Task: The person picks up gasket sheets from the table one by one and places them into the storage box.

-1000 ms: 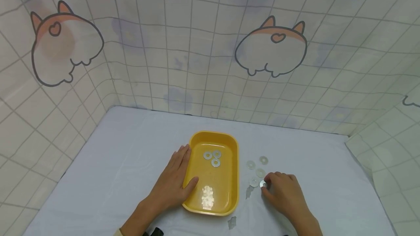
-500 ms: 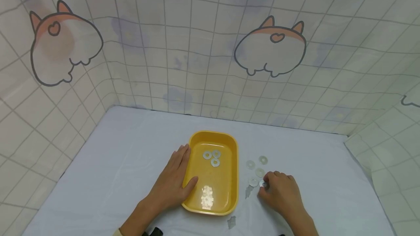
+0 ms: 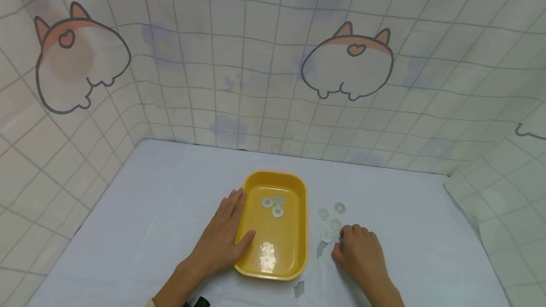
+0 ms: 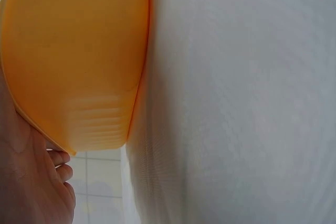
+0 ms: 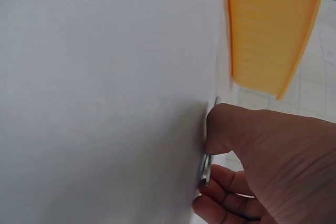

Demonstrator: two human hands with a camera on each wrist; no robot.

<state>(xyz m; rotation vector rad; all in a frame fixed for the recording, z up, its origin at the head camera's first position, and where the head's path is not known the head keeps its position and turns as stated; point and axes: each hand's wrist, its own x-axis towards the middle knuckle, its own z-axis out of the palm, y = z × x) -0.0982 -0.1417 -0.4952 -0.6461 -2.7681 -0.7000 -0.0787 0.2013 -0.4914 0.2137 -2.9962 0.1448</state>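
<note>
In the head view my left hand (image 3: 218, 243) lies along the left side of a yellow tray (image 3: 286, 245), fingers straight and thumb over the rim. The left wrist view shows the palm against the edge of the same tray (image 4: 79, 66). Inside the tray, three metal washers (image 3: 277, 212) lie flat in a cluster. To its right, my right hand (image 3: 361, 255) is low over the tabletop, pinching a washer (image 5: 207, 170) between thumb and fingers, which largely cover it. Several loose washers (image 3: 335, 224) lie just left of and beyond those fingertips.
A white cloth (image 3: 170, 188) covers the table. Two small grey patches, one beside the washers and another grey patch (image 3: 299, 289) nearer the front, mark the cloth. A checked curtain (image 3: 239, 84) with cartoon animals stands behind and at both sides.
My right thumb and fingers have closed in on the washer, which is now mostly covered. The left hand and tray keep their places; the head view shifts slightly.
</note>
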